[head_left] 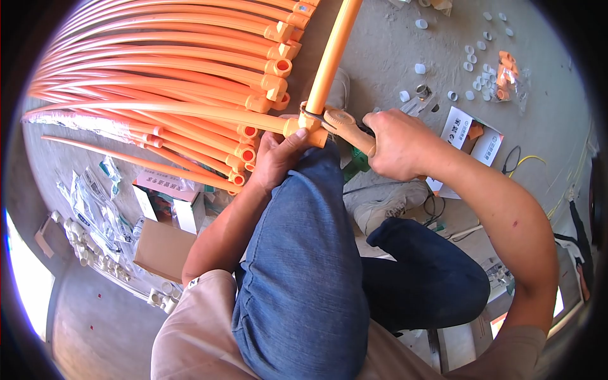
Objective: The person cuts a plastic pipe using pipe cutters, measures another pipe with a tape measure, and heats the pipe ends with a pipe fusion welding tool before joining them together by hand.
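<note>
My left hand (278, 155) is closed around an orange tee fitting (296, 128) above my raised knee. One orange pipe (209, 114) runs from the fitting to the left, and another orange pipe (334, 54) rises from it toward the top. My right hand (398, 144) grips the handle of a strap-like wrench (342, 122), whose dark band or jaw lies around the base of the rising pipe at the fitting. Its exact shape there is hard to make out.
Many orange pipes (158, 54) with end fittings fill the upper left. White caps (469, 66) and bagged orange fittings (506, 73) lie at the upper right. Open boxes (166, 248) (457, 130) and white fittings (82, 247) are on the floor around my legs.
</note>
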Tool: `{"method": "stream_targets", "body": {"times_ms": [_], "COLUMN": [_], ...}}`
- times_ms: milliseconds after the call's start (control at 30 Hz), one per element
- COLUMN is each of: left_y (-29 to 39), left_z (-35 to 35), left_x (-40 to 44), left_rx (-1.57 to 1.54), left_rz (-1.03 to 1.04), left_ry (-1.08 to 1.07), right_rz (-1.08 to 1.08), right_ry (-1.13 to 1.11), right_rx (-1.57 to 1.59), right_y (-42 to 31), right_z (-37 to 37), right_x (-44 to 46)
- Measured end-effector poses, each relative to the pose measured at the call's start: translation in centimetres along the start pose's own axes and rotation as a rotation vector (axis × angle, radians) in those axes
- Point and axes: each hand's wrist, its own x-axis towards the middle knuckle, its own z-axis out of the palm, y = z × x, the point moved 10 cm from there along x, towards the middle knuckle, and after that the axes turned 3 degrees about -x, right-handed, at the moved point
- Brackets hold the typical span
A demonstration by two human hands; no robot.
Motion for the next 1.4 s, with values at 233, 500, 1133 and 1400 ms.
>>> {"method": "stream_targets", "body": {"times_ms": [233, 500, 1133, 1400], "left_y": [-0.1, 1.3, 3.7, 4.1], "left_z": [-0.6, 1.2, 4.9, 5.5], "left_x": [-0.3, -1.0, -0.1, 0.0], "left_rx": [-0.003, -0.115, -0.369, -0.391], "left_rz": [-0.007, 0.006, 0.011, 0.051], "left_ry": [0.028, -0.124, -0.493, -0.439], "right_rz": [-0.013, 0.023, -0.173, -0.123], "right_ry": [0.085, 0.214, -0.095, 0.255], "right_rx": [-0.046, -0.395, 0.334, 0.503], "right_y": [0.6, 2.2, 5.7, 5.5], "right_z": [0.3, -1.9, 2.5, -1.9], "right_x": [0.5, -1.4, -7.7, -11.1]}}
